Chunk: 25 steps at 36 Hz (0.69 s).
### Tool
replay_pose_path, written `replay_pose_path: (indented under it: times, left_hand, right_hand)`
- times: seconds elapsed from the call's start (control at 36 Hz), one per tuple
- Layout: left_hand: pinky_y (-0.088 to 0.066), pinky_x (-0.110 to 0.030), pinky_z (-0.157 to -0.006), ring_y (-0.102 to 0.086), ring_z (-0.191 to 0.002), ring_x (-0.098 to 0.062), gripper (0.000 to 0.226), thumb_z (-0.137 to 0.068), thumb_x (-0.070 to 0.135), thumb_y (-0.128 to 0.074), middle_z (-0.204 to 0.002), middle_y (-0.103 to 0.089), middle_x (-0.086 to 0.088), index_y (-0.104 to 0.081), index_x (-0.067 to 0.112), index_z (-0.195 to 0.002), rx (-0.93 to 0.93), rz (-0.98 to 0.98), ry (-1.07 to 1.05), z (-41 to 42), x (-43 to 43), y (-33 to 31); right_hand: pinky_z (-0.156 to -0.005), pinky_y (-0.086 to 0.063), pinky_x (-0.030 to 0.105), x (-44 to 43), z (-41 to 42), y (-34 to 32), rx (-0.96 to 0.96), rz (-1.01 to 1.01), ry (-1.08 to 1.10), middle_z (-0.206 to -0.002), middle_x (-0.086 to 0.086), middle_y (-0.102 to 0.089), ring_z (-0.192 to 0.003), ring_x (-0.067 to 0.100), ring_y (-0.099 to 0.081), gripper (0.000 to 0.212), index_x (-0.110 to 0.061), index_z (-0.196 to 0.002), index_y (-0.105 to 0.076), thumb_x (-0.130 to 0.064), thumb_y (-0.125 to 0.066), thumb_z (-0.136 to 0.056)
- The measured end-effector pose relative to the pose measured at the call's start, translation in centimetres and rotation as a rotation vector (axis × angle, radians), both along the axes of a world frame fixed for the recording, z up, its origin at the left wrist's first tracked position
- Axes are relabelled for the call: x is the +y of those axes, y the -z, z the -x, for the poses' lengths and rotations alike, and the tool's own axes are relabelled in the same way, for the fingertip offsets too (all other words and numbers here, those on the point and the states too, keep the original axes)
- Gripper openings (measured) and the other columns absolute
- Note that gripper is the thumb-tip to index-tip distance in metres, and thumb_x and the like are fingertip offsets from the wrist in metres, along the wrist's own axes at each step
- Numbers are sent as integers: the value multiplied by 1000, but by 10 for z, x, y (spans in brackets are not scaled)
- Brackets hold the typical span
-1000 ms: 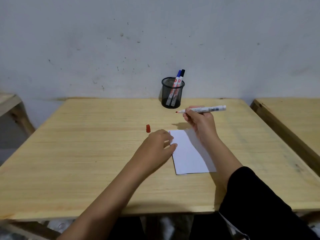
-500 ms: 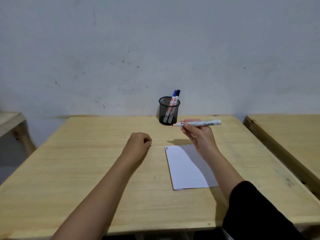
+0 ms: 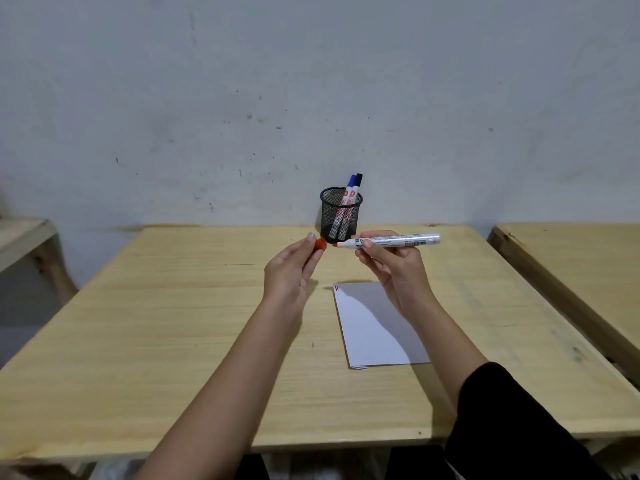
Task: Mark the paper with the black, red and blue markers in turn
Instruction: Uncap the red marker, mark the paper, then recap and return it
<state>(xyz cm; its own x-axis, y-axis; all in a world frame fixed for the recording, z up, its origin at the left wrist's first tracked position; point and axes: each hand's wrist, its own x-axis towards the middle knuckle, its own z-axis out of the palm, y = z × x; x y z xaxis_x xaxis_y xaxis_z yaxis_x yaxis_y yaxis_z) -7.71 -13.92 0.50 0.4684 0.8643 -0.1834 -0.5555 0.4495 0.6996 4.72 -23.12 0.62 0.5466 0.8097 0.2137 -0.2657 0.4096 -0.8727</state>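
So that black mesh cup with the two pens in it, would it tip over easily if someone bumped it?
Probably fairly easily. The mesh cup looks light, being see-through wire. The blue marker and black marker lean to one side and stick out above its rim, which likely raises the weight. Its flat base on the table should help somewhat.

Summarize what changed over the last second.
The left hand left the white paper, took the small red cap off the wooden table and raised it to the tip of the uncapped red marker. The right hand kept holding that marker. Paper and black mesh pen cup stayed put.
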Motion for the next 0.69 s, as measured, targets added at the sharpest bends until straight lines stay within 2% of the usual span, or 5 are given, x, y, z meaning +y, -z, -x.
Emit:
replay_pose_path:
  times: [0.14,0.31,0.56,0.69]
  left_hand:
    - [-58,-16,-71,-72,-70,-9,8,-82,3,-66,-74,-74,-4,-66,-1,-89,-24,-29,21,-3,-8,1]
    - [-57,-14,-70,-72,-73,-8,3,-83,5,-66,-70,-75,0,-69,5,-82,38,-139,39,-6,-17,0]
    - [-56,-15,-76,-71,-80,-11,6,-81,4,-68,-96,-69,-14,-69,3,-87,121,-272,-22,-8,-22,2]
    - [-56,-15,-77,-71,-78,-10,5,-81,2,-68,-91,-69,-12,-69,3,-86,118,-273,-34,-7,-24,3]
  right_hand:
    - [-71,-55,17,-1,2,1,-25,-1,-6,-74,1,-72,-69,12,-67,11,-5,-85,-65,4,-59,-85]
    - [-72,-55,18,-2,2,2,-68,15,-11,-75,1,-73,-71,12,-66,11,-6,-85,-66,3,-59,-85]
    - [-72,-54,19,-2,2,6,-88,10,-14,-74,1,-72,-71,12,-65,9,-4,-89,-65,2,-59,-86]
    - [-68,-53,17,3,5,14,-51,-15,14,-72,2,-71,-65,11,-64,9,2,-93,-63,3,-58,-86]
